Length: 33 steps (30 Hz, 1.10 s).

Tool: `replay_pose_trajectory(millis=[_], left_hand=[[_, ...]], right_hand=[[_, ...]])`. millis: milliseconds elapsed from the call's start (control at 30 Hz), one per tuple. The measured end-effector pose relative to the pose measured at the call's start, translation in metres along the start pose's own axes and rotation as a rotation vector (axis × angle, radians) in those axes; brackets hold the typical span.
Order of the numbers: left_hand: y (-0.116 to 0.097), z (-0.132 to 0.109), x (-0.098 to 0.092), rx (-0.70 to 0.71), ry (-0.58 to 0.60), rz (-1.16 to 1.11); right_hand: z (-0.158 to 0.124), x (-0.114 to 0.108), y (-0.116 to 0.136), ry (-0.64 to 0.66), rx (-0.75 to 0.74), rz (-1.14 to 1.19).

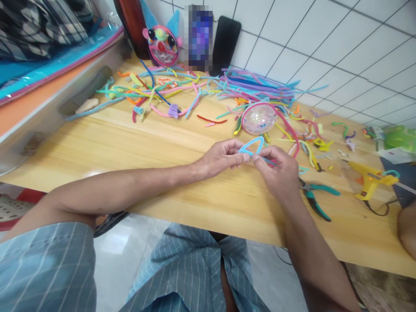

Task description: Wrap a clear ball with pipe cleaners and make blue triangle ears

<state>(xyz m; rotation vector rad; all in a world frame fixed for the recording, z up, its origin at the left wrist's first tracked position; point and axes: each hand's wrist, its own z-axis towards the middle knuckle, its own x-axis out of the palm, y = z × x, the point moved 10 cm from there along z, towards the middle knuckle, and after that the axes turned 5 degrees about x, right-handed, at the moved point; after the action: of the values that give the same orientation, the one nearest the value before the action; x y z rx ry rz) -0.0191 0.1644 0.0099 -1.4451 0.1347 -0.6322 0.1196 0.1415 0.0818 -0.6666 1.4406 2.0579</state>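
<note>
A light blue pipe cleaner (258,141), bent into a triangle, is pinched between both hands above the wooden table. My left hand (224,156) grips its left corner between thumb and fingers. On the other side, my right hand (277,167) is closed on the right corner, where a loose end runs under the fingers. Just beyond the hands lies a clear round plastic piece (259,119) edged with a pink pipe cleaner. Teal-handled pliers (316,195) rest to the right of my right wrist.
Many coloured pipe cleaners (256,86) are strewn along the tiled wall. A decorated figure with blue ears (162,45) stands at the back beside a dark phone (225,43). A yellow glue gun (368,177) lies at right, near another person's arm (407,229). A plastic bin (65,93) borders the left.
</note>
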Motion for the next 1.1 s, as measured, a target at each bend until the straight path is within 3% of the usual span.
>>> replay_pose_trajectory(millis=[367, 733, 1100], left_hand=[[0.0, -0.0017, -0.0067, 0.009, -0.053, 0.011], [0.0014, -0.0011, -0.0031, -0.007, 0.003, 0.042], [0.0079, 0.0014, -0.0017, -0.071, 0.001, -0.016]], right_hand=[[0.0005, 0.0014, -0.0021, -0.002, 0.006, 0.013], [0.0011, 0.0022, -0.007, 0.058, 0.075, -0.003], [-0.0006, 0.0043, -0.004, 0.01, 0.004, -0.041]])
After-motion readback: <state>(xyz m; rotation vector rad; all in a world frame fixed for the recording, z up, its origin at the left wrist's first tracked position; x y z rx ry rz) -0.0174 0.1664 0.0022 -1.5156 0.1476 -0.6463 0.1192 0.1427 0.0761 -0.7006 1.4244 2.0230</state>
